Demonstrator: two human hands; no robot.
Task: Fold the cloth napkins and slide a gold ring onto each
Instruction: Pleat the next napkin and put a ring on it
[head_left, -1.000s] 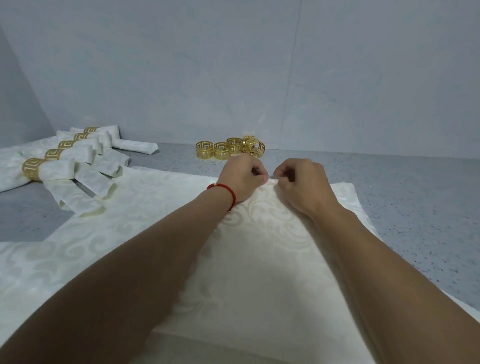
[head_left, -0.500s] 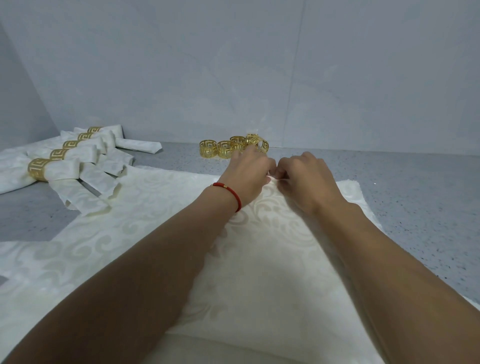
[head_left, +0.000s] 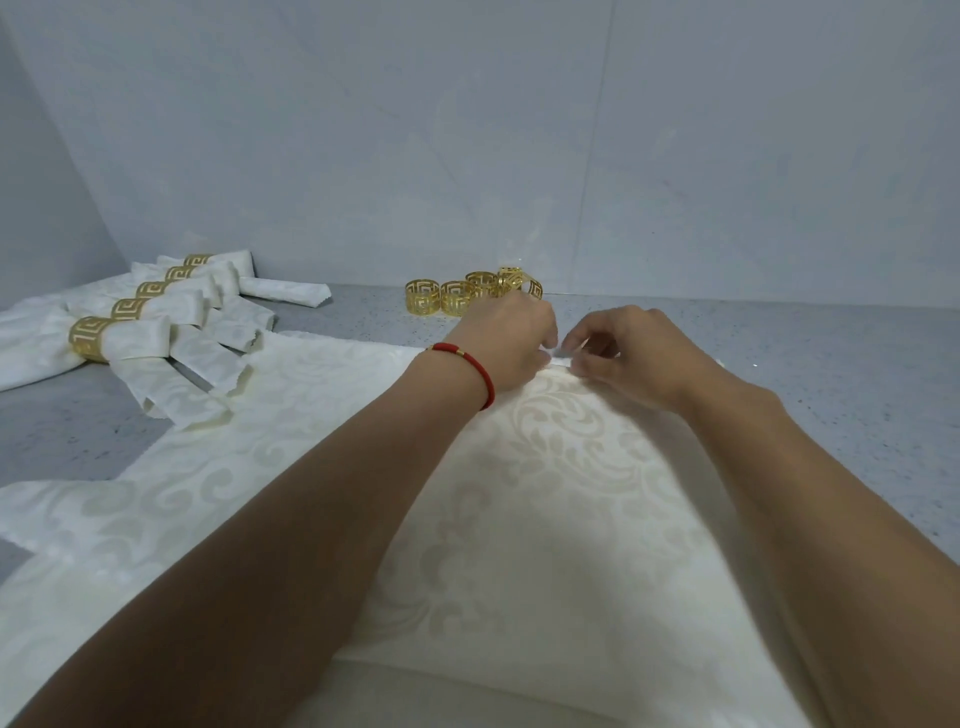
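Left hand (head_left: 511, 345) and right hand (head_left: 631, 358) side by side, each grip pinching far edge of napkin (head_left: 519, 519) on bench (head_left: 857, 374); loose rings (head_left: 470, 293) just beyond.

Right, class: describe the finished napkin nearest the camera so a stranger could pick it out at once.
Start at the grey counter and look to its far left, where a row of folded white napkins, each in a gold ring, runs back toward the wall. The nearest ringed napkin is at the front of that row. It alone shows its ring's full key pattern, largest and unobstructed.
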